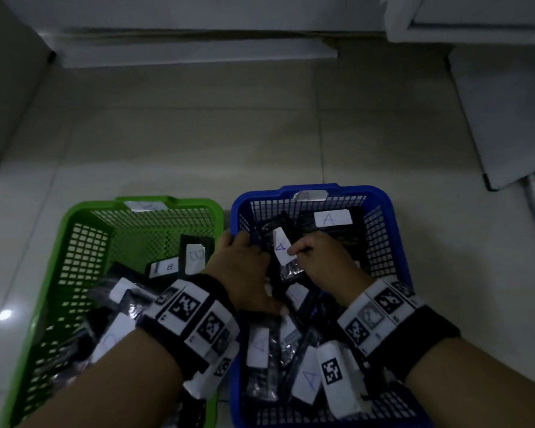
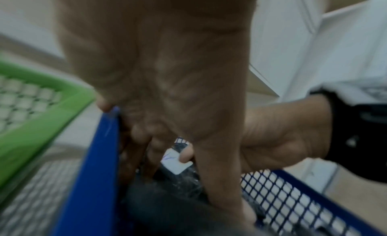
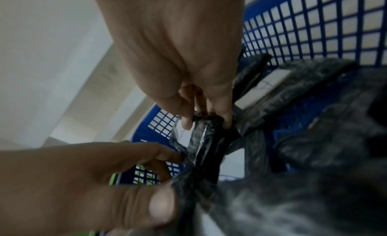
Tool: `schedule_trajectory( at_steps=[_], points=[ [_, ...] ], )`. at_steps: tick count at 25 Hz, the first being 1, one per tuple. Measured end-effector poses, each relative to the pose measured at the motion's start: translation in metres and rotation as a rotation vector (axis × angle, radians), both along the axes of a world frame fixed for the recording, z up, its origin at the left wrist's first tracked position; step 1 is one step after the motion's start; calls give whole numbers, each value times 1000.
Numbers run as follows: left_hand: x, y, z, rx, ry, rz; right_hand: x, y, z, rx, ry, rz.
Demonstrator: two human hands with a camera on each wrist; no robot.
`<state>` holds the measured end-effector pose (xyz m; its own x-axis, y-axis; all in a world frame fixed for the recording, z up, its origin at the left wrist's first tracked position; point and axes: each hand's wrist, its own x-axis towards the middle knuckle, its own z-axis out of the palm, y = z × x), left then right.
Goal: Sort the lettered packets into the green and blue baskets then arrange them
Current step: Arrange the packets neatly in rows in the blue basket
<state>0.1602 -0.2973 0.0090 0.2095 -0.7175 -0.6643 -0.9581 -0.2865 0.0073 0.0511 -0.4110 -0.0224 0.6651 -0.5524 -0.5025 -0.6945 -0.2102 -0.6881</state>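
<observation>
From the head view, two baskets stood side by side on the tiled floor [image 1: 198, 143], the green basket [image 1: 74, 217] to the left and the blue basket [image 1: 386, 211] to the right, almost touching. Black packets with white B labels lay in the green one; black packets with A labels filled the blue one. Both hands were inside the blue basket. The right hand [image 1: 325, 261] pinched an upright packet [image 1: 286, 257] by its A label, and the left hand [image 1: 244, 267] gripped the same packet from the left, close to the basket's left wall.

From the left wrist, the left hand [image 2: 163, 94] reached down just inside the blue rim [image 2: 96, 165], its fingers curled among the dark packets, while a right fingertip [image 2: 186, 155] pressed on the white label [image 2: 175, 161] (the picture was blurred).

From the right wrist, the right hand [image 3: 184, 61] nipped the packet's [image 3: 203, 137] crumpled black top between thumb and fingers, and the left hand's [image 3: 83, 176] fingers held its side.
</observation>
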Motion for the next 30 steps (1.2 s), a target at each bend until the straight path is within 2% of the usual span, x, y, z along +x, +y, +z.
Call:
schedule_trajectory(
  at_steps=[4, 8, 11, 13, 14, 16, 18, 19, 21, 24, 26, 28, 30],
  points=[
    [7, 4, 6, -144, 50, 17, 5, 1, -3, 93, 78, 15],
    [23, -11, 10, -326, 284, 234, 0, -2, -12, 93, 29, 60],
    [40, -28, 8, -517, 197, 346, -5, -12, -2, 234, -40, 116],
    [41, -35, -1, -591, 125, 388, -15, -26, 9, 138, -28, 144],
    [41, -36, -4, -600, 101, 392, -21, -34, 15, 34, 20, 180],
    [34, -35, -10, -614, 20, 354, -35, -46, 22, -162, 163, 370],
    [24, -31, -11, -657, -43, 256, -51, -49, 23, -199, 269, 599],
    [21, -30, -11, -635, -19, 204, -55, -49, 21, -194, 304, 683],
    [11, -27, -10, -453, 62, 114, -61, -43, 12, -262, 397, 808],
    [-2, -22, -10, -213, 65, 34, -64, -33, -1, -432, 517, 853],
    [-9, -13, -10, -256, 69, 15, -68, -27, -1, -463, 508, 797],
    [-15, 0, -7, -419, 65, 14, -74, -17, 4, -476, 469, 771],
    [-24, 11, -3, -412, 14, 46, -79, -8, 12, -400, 439, 775]
  ],
)
